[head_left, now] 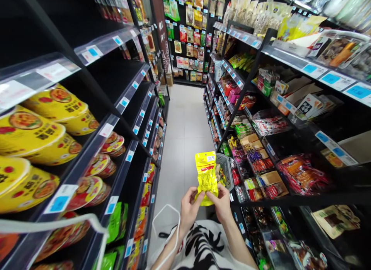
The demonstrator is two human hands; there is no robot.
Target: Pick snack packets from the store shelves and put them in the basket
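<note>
Black shelving [130, 80] along both sides of a narrow shop aisle, with pale, smooth floor tiles [184, 119] between and a display of hanging packets [189, 38] at the far end. At left, ranks of yellow tubs [26, 136]; at right, packaged snacks [307, 175], and beside the lower shelves a grey basket [228, 173] with packets inside. Smaller still, above the aisle floor: left hand [189, 204] and right hand [222, 204], thumbs and fingers of both clamped on the lower end of an upright yellow pouch [206, 173], partly overlapping the basket in view; along shelf edges, white-and-blue price labels [59, 202].
</note>
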